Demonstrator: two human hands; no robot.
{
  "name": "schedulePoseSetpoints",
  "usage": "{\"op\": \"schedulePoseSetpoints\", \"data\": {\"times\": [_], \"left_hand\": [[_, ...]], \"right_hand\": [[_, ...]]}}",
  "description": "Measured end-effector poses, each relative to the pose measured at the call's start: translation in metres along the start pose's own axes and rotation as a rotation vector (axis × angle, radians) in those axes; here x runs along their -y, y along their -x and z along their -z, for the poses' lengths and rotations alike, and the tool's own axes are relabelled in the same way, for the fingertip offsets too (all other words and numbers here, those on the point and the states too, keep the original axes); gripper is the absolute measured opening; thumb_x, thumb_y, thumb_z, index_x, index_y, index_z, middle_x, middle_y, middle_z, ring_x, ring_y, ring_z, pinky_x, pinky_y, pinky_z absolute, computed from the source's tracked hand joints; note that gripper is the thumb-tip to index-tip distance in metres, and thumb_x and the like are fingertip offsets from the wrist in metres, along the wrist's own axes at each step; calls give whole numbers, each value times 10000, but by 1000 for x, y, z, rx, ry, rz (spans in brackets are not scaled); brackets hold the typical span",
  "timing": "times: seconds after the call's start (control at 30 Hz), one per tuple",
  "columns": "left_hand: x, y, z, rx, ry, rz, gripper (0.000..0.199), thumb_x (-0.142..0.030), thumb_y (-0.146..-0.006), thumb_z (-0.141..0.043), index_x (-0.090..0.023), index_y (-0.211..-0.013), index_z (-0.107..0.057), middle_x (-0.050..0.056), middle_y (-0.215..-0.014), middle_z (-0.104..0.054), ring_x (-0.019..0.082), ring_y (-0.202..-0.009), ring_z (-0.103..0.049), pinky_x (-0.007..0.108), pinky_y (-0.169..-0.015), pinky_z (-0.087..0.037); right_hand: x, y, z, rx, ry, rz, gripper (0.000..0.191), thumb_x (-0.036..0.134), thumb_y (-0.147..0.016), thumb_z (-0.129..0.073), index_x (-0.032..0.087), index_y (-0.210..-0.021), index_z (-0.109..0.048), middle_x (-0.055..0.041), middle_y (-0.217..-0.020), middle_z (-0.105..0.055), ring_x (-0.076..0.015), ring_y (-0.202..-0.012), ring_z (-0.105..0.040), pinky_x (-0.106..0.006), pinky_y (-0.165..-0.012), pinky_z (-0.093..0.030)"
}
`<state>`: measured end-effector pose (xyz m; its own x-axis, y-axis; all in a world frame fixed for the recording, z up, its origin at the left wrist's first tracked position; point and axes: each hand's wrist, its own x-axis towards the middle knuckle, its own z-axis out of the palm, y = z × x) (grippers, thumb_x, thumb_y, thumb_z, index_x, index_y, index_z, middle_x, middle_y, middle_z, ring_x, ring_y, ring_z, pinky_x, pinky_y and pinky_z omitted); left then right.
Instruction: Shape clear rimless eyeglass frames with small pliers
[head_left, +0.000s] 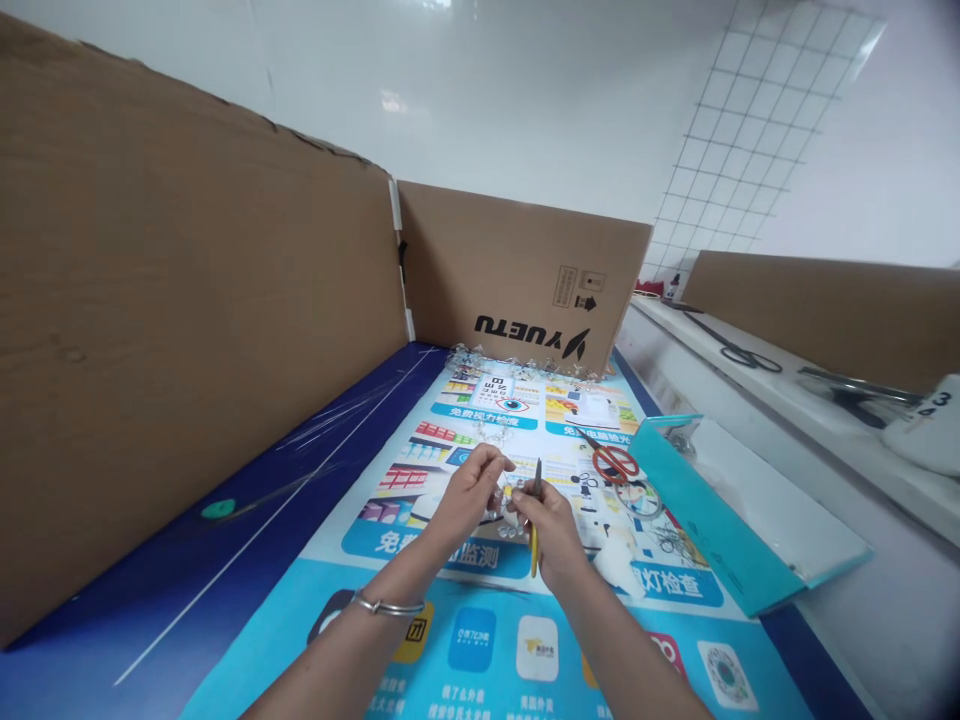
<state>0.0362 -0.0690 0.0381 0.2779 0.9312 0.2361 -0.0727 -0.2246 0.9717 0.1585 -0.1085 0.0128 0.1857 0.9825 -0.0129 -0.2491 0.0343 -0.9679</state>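
Pinching clear piece (mostly hidden) in left hand; right hand grips yellow-handled tool; a slip could jab fingers.

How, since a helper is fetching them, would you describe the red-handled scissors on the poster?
On the printed blue poster, look right of the person's hands, beside the teal folder. There lie the red-handled scissors, unlike the black-handled pair up on the white shelf.

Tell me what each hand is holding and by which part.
The right hand grips a yellow-handled pointed tool around the upper handle, dark tip upward. The left hand seems to pinch clear plastic pieces; its fingers hide the exact place.
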Motion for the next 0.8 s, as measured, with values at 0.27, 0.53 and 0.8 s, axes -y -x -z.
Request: {"op": "schedulePoseSetpoints", "data": {"times": [0.27, 0.53, 0.8], "left_hand": [[2, -6, 2, -18, -121, -35, 213, -348, -828, -398, -183, -799, -531, -15, -660, -499, 108, -596, -479, 224, -582, -389], [8, -10, 1, -11, -152, -8, 212, -330, -830, -386, -181, -767, -522, 1, -682, -522, 141, -663, -492, 252, -631, -379], [10, -13, 3, 42, -223, 1, 230, -336, -844, -343, -181, -763, -493, 8, -746, -532, 151, -728, -493, 262, -677, -385]], "right_hand": [[-1, -8, 3, -53, -48, 0, 219, 315, -625, -659, 184, -778, -575, 32, -621, -550, -68, -503, -405, -192, -483, -300], [2, -10, 4, -47, -53, 29, 207, 258, -646, -630, 200, -842, -602, 10, -759, -594, -86, -599, -466, -193, -528, -325], [3, -13, 9, -10, -92, 28, 228, 220, -625, -620, 194, -851, -610, 7, -802, -613, -79, -574, -452, -206, -554, -341]]}}
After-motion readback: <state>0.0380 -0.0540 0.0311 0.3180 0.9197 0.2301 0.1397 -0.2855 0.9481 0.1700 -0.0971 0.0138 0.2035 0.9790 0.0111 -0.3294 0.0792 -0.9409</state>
